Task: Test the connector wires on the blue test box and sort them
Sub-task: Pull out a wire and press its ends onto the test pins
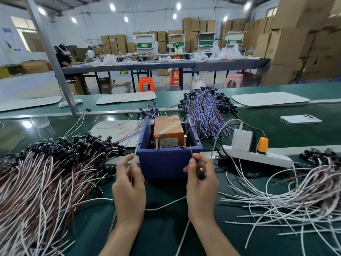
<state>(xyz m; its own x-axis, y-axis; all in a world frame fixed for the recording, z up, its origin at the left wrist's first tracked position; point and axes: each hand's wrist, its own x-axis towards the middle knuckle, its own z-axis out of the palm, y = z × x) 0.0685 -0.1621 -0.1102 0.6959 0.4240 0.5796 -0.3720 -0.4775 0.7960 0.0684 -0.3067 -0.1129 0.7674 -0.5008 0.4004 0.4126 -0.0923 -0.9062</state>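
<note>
Left hand pinching white lead, right hand pinching red lead, connector half hidden in palm

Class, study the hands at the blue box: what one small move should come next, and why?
Probably raise both wire tips onto the two brass screws on the blue box rim. The left hand pinches a white lead, the right hand a reddish lead, and neither tip seems to touch a screw yet.

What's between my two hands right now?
Head view: the blue test box stands between left hand and right hand; lower down, one white wire crosses the green belt.
</note>
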